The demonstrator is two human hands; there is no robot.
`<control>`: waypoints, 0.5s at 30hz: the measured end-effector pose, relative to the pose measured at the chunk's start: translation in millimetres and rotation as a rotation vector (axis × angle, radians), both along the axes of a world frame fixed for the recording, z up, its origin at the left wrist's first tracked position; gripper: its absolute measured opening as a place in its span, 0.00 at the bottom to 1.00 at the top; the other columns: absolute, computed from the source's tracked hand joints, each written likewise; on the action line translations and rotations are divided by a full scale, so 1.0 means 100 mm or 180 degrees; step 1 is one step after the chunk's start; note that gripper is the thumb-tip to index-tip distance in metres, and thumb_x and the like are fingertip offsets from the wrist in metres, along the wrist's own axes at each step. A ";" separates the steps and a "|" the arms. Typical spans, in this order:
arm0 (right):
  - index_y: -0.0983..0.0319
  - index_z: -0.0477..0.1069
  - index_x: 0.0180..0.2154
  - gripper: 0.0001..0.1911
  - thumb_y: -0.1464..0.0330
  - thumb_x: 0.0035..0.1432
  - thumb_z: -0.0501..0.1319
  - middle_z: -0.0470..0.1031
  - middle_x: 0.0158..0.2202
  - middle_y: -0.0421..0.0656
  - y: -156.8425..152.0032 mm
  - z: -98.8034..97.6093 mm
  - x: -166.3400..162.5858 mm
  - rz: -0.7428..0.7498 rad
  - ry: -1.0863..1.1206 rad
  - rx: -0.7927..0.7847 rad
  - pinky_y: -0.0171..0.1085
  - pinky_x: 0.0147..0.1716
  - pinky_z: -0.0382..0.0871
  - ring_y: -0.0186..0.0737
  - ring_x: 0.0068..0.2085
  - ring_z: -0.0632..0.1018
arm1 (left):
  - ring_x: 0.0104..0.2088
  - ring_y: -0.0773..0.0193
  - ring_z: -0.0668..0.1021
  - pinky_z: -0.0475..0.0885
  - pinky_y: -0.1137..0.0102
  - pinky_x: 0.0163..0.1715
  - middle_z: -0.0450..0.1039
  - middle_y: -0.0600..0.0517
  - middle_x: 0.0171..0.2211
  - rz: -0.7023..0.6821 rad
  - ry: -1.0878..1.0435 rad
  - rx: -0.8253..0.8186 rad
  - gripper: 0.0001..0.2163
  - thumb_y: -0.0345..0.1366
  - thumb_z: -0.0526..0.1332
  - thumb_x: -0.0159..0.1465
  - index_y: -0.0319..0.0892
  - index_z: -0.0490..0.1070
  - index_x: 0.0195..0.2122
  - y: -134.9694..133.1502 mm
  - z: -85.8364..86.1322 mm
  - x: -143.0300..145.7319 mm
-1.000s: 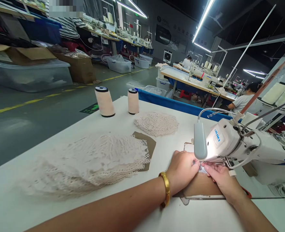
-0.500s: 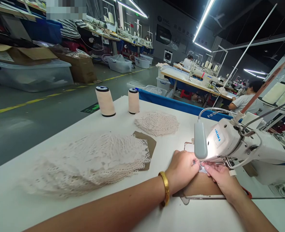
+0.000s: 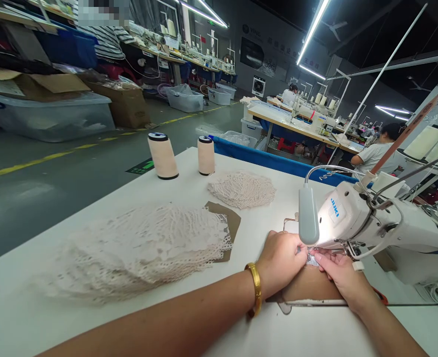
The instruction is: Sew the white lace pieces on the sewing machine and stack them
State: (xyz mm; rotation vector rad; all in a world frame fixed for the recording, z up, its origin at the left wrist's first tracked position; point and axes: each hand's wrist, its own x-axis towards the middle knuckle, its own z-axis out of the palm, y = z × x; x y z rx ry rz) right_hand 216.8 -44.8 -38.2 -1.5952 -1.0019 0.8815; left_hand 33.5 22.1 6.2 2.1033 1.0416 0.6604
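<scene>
1. the small pale piece (image 3: pixel 313 261) lies just under the head of the sewing machine (image 3: pixel 347 213), between the two hands and above a brown panel (image 3: pixel 308 287); the fingers hide part of it.
2. the left hand (image 3: pixel 282 255) comes in from the side, its fingers curled and the thumb pressed in, pinching the near-left edge of the piece. the tips are partly hidden, so how firm the pinch is i cannot tell.
3. the right hand (image 3: pixel 340 273) has its thumb and forefinger pinching the other edge. held from both sides like this, the small piece is probably easier to keep flat and in line.
4. the lamp (image 3: pixel 308 215) hangs right over the fingertips, likely so that such fine work is well lit.
5. the large lace pile (image 3: pixel 140 243) rests on the white surface (image 3: pixel 103 327) beyond the left forearm, partly over a brown sheet (image 3: pixel 232 230); it seems set there to be within the left hand's reach yet clear of the machine.
6. the smaller lace pile (image 3: pixel 242 189) lies apart, farther back. near the far edge stand two thread cones, one taller (image 3: pixel 163 156), one shorter (image 3: pixel 206 156), presumably out of the arms' way.
</scene>
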 end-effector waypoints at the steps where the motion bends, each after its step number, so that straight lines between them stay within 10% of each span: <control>1: 0.61 0.84 0.37 0.25 0.49 0.44 0.77 0.80 0.31 0.44 0.00 -0.01 0.00 -0.0026 0.0001 0.0014 0.38 0.31 0.74 0.44 0.33 0.78 | 0.27 0.62 0.68 0.62 0.68 0.33 0.68 0.56 0.22 0.0003 -0.0006 0.0000 0.10 0.28 0.57 0.62 0.43 0.70 0.23 0.00 0.00 0.00; 15: 0.61 0.85 0.42 0.35 0.40 0.42 0.76 0.86 0.42 0.51 -0.01 -0.04 -0.01 0.0046 0.0129 0.0090 0.53 0.58 0.72 0.58 0.50 0.84 | 0.26 0.63 0.67 0.61 0.68 0.32 0.64 0.57 0.21 -0.0033 -0.0079 -0.0099 0.10 0.30 0.59 0.62 0.43 0.70 0.23 0.00 0.02 0.01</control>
